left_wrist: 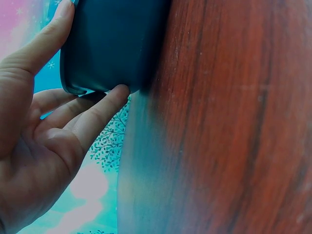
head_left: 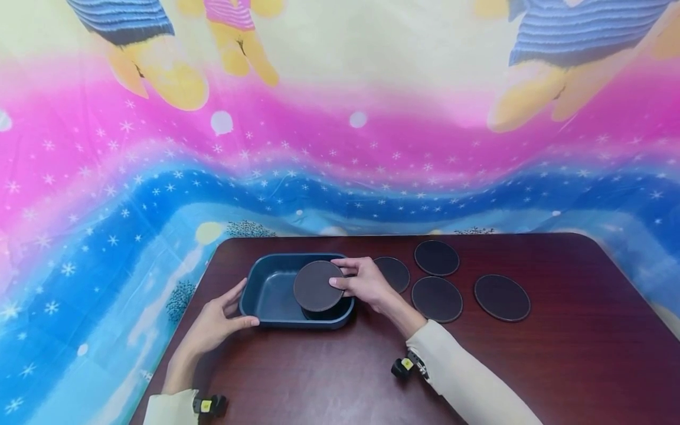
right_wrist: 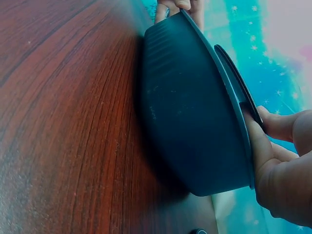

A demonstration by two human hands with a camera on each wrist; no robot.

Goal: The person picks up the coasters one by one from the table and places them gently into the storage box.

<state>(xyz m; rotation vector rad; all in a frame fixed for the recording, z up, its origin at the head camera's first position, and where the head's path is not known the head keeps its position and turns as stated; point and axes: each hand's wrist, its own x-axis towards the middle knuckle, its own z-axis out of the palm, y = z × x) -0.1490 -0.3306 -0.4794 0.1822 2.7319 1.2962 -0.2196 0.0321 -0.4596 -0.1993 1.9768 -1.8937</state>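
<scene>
A dark blue rectangular container [head_left: 271,295] with rounded corners stands on the table. My left hand [head_left: 215,321] grips its left end, thumb at the near corner and fingers along the end wall; the left wrist view shows the thumb by the rim and fingertips against the outer wall. Over the container's right half, my right hand [head_left: 366,283] pinches a round brown coaster [head_left: 317,287] with stitched edging. Tilted, that coaster [right_wrist: 236,80] is above the rim in the right wrist view. A dark curved shape shows beneath it inside the container, mostly hidden.
Several more round coasters lie to the right: one [head_left: 395,274] partly behind my right hand, one [head_left: 437,258] at the back, one [head_left: 437,299] in front of it, and one [head_left: 502,298] farther right. The dark red wooden table [head_left: 329,378] ends at a patterned cloth [head_left: 372,159].
</scene>
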